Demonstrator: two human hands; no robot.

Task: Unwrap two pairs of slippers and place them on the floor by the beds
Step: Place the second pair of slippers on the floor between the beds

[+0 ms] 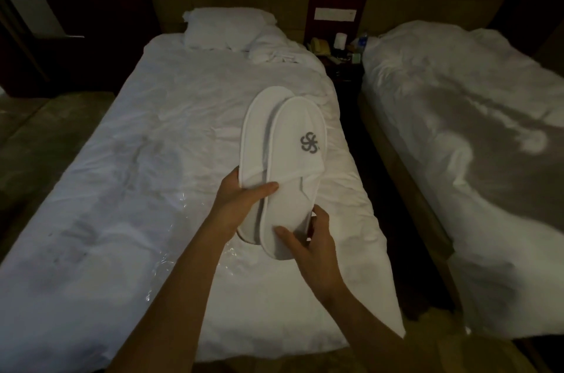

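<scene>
A pair of white slippers with a grey swirl logo is held above the left bed, one slipper lying on top of the other and shifted a little to the right. My left hand grips the lower slipper from the left, thumb across the top. At the heel end, my right hand holds the upper slipper with its thumb on the sole. Clear plastic wrapping lies crumpled on the sheet under my left forearm.
A second bed with a rumpled white cover stands on the right. A dark, narrow floor gap runs between the beds. A nightstand with a phone, cup and bottle sits at the head end. A pillow lies on the left bed.
</scene>
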